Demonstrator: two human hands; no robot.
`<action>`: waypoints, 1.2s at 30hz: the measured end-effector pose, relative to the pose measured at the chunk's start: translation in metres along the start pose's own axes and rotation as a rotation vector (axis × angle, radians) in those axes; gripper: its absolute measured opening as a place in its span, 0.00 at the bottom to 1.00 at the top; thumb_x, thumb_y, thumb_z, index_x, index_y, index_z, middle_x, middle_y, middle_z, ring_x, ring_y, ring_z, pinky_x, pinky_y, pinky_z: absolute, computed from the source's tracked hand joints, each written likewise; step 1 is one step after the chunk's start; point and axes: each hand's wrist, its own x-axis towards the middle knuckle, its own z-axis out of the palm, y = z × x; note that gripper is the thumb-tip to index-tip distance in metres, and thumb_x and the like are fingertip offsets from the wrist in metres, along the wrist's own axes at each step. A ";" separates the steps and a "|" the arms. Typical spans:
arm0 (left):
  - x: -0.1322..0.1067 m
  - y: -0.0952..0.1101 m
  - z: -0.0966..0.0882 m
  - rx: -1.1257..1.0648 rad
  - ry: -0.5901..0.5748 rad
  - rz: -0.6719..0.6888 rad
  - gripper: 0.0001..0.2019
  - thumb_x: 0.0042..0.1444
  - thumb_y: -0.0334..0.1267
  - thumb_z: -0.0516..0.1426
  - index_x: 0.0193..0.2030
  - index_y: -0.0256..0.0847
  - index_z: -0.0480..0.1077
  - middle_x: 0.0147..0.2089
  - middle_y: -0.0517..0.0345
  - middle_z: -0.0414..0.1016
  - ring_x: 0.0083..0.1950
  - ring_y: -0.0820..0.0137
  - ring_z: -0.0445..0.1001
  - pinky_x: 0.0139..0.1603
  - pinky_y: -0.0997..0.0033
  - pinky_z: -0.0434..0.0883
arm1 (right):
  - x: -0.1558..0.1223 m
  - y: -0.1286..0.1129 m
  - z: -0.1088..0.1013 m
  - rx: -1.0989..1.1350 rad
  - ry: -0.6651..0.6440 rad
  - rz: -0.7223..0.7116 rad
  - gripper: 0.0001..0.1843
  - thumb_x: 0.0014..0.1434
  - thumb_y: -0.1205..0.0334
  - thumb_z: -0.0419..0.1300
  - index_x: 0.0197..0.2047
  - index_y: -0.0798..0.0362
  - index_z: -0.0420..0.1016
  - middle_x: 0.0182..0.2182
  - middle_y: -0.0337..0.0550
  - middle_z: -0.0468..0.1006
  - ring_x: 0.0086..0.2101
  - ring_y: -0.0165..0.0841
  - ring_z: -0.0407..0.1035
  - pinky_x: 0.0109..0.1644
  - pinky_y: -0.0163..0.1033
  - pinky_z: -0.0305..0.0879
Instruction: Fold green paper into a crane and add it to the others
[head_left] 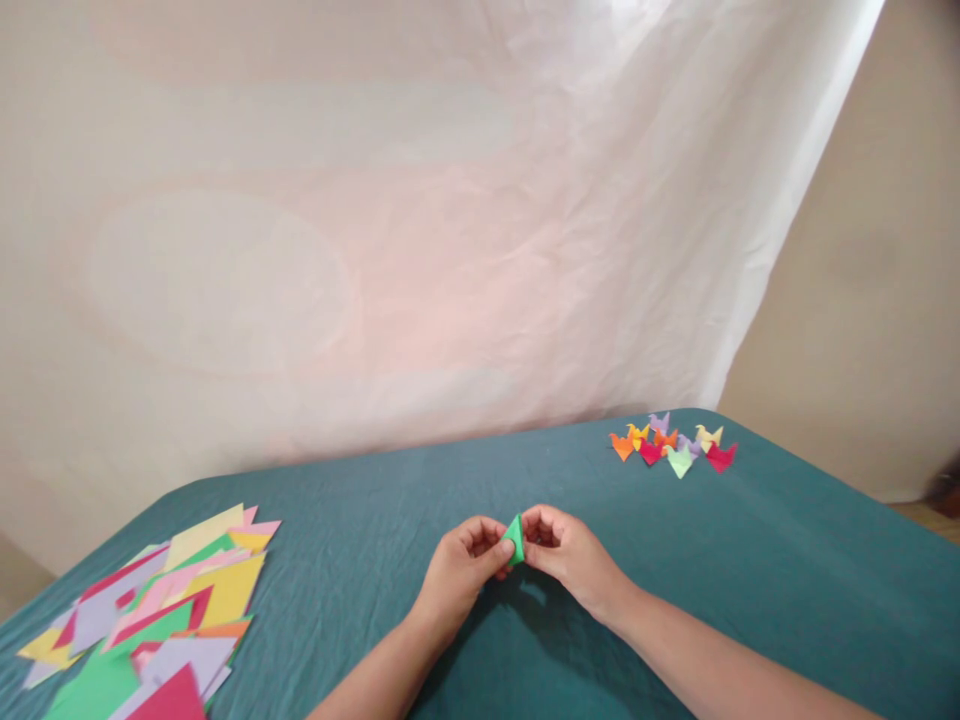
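A small green folded paper piece (pixel 515 537) is pinched between both my hands above the teal tablecloth (pixel 375 520). My left hand (pixel 461 570) grips its left side with thumb and curled fingers. From the right, my right hand (pixel 566 555) holds the other side, fingers curled. Both hands hover over the middle of the table, near its front.
A loose pile of coloured paper sheets (pixel 157 620) lies at the table's left front. Several small folded paper pieces (pixel 671 445) in orange, yellow, red, purple and green cluster at the back right. A white wrinkled backdrop (pixel 420 220) hangs behind the table.
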 end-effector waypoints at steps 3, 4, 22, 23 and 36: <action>0.000 0.000 -0.001 0.050 -0.011 -0.009 0.15 0.46 0.47 0.64 0.27 0.36 0.69 0.23 0.61 0.71 0.25 0.75 0.67 0.30 0.76 0.63 | -0.003 -0.003 -0.001 -0.044 -0.024 0.015 0.17 0.51 0.49 0.66 0.31 0.54 0.69 0.26 0.37 0.73 0.28 0.30 0.66 0.34 0.34 0.62; 0.000 0.000 -0.002 0.064 -0.001 -0.007 0.15 0.46 0.47 0.64 0.26 0.36 0.69 0.22 0.61 0.71 0.25 0.75 0.66 0.30 0.76 0.63 | -0.003 -0.005 -0.001 -0.056 -0.021 0.015 0.16 0.52 0.49 0.65 0.31 0.54 0.69 0.26 0.37 0.73 0.28 0.29 0.66 0.34 0.34 0.61; -0.010 -0.002 0.015 0.292 0.009 -0.023 0.08 0.53 0.39 0.55 0.27 0.39 0.64 0.22 0.59 0.75 0.22 0.70 0.72 0.24 0.75 0.65 | -0.011 -0.020 0.010 -0.321 0.118 -0.106 0.07 0.58 0.59 0.59 0.31 0.53 0.72 0.27 0.36 0.71 0.29 0.30 0.66 0.33 0.33 0.60; -0.011 -0.001 0.016 0.310 0.008 0.002 0.07 0.53 0.37 0.55 0.26 0.39 0.64 0.22 0.59 0.74 0.22 0.71 0.72 0.24 0.75 0.65 | -0.012 -0.021 0.011 -0.337 0.117 -0.112 0.07 0.58 0.59 0.59 0.31 0.53 0.73 0.27 0.36 0.71 0.30 0.30 0.66 0.34 0.33 0.60; -0.015 0.003 0.024 0.281 -0.018 0.002 0.09 0.52 0.37 0.56 0.24 0.39 0.64 0.20 0.62 0.72 0.22 0.73 0.70 0.25 0.76 0.64 | -0.008 -0.010 0.007 -0.201 0.124 -0.011 0.18 0.63 0.50 0.52 0.29 0.54 0.69 0.21 0.34 0.66 0.24 0.29 0.60 0.29 0.32 0.56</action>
